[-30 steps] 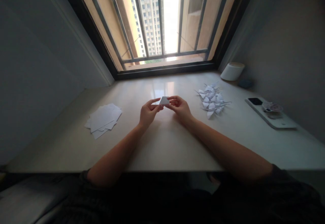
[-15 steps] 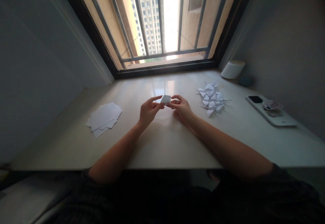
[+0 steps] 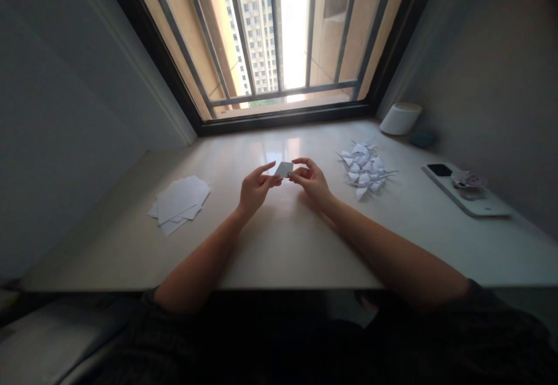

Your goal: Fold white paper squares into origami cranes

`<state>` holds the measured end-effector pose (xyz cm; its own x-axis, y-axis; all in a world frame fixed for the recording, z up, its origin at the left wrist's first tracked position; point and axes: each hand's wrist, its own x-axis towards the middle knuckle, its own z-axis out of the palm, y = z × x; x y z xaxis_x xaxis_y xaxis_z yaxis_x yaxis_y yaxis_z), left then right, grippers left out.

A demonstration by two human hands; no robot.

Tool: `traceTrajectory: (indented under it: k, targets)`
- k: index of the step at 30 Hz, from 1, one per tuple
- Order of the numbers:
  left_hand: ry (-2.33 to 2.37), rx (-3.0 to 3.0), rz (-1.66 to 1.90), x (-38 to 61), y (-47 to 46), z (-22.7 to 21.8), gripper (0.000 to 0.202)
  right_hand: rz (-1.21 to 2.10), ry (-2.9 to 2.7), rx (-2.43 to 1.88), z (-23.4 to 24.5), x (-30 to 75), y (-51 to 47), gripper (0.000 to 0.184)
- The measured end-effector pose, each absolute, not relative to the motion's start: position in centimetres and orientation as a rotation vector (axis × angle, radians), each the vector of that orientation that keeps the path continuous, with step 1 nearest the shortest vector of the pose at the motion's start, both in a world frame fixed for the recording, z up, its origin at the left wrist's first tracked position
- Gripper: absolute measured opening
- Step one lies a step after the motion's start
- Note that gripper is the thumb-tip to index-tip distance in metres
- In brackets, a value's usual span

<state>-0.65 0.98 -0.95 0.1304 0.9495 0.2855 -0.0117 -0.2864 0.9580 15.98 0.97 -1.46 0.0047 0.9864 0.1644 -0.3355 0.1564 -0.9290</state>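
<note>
A small folded piece of white paper [image 3: 284, 169] is held up above the middle of the table, between both hands. My left hand [image 3: 256, 187] pinches its lower left side, with the index finger stretched along above it. My right hand [image 3: 314, 182] has the right edge between thumb and fingers. Off to the left lies a loose stack of white paper sheets [image 3: 181, 199]. On the right is a heap of folded white paper pieces [image 3: 364, 168] with pointed ends.
A white phone [image 3: 488, 206] with a round grip on its back lies at the far right. Behind it stand a white cylindrical object [image 3: 400, 119] and a small dark blue item [image 3: 422, 139]. The pale table [image 3: 270, 257] ends at a barred window [image 3: 283, 114].
The folded paper has tilted a little between my hands. My fingers have shifted slightly, and the right index finger has risen toward the paper's upper corner.
</note>
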Motion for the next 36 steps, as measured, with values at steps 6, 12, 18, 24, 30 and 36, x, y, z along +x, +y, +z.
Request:
traceTrajectory:
  k: [6, 12, 18, 24, 30, 36]
  targets:
    - [1.056, 1.685, 1.326, -0.7, 0.5, -1.0, 0.050, 1.271, -1.121, -0.855, -1.4, 15.8, 0.5, 0.035]
    - [1.191, 1.890, 1.232, -1.0, 0.4, -1.2, 0.036, 1.143, -1.168, -0.948, -2.2, 15.6, 0.7, 0.025]
    - [1.239, 1.943, 1.185, -1.1, 0.6, -1.2, 0.027, 1.082, -1.252, -0.992, -2.3, 15.8, 0.8, 0.027]
    - [1.215, 1.880, 1.123, -1.3, 1.0, -1.1, 0.033, 0.960, -1.230, -1.032, -2.2, 15.6, 0.4, 0.024]
    - [1.327, 2.008, 1.078, -1.3, 0.9, -0.4, 0.035, 0.953, -1.181, -1.060, -1.9, 15.6, 0.3, 0.022]
    - [1.469, 2.172, 1.021, -1.2, 0.7, -0.1, 0.034, 0.989, -1.153, -1.033, -1.5, 15.7, 0.1, 0.021]
